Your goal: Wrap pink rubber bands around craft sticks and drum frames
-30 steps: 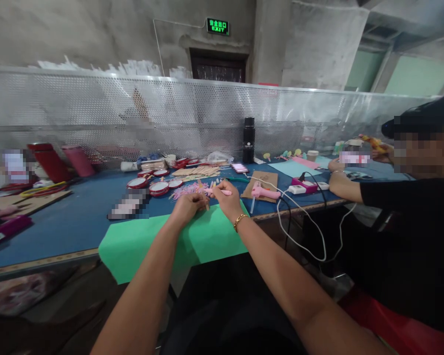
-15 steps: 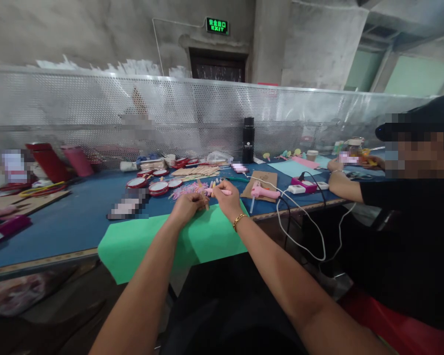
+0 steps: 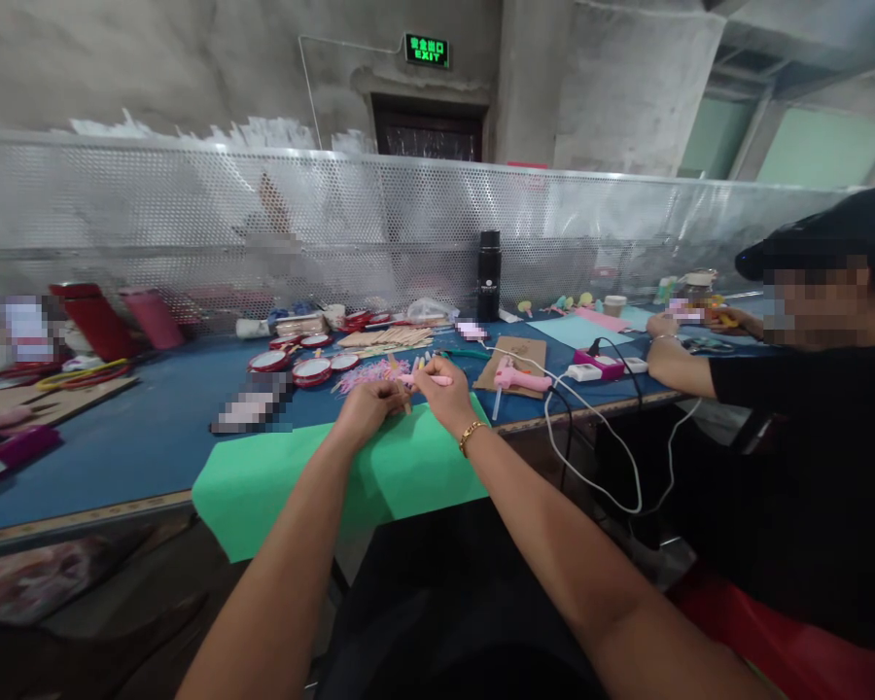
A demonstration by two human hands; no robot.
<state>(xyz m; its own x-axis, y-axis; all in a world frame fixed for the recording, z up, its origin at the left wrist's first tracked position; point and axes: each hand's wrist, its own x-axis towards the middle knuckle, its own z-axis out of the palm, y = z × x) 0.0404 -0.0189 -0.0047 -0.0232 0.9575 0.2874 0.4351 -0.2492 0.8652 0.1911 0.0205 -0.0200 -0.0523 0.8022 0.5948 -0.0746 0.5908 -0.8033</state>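
My left hand (image 3: 373, 406) is closed on a small wooden stick (image 3: 406, 401) above a green sheet (image 3: 408, 469) that hangs over the table's front edge. Close beside it, my right hand (image 3: 443, 387) grips a pink pen-like tool (image 3: 430, 380), whose tip points toward the stick. Whether tip and stick touch is too small to tell. Just behind my hands lies a pile of pink and purple shreds (image 3: 361, 373).
A pink glue gun (image 3: 519, 377) rests on brown cardboard (image 3: 519, 351) to the right, with cables hanging down. Red-rimmed tape rolls (image 3: 312, 369), a phone (image 3: 254, 403) and a black bottle (image 3: 489, 277) stand or lie about. A person (image 3: 809, 428) sits at right.
My right hand has shifted very slightly left with the pink tool. My left hand stays in place. The person at right has moved their head a little.
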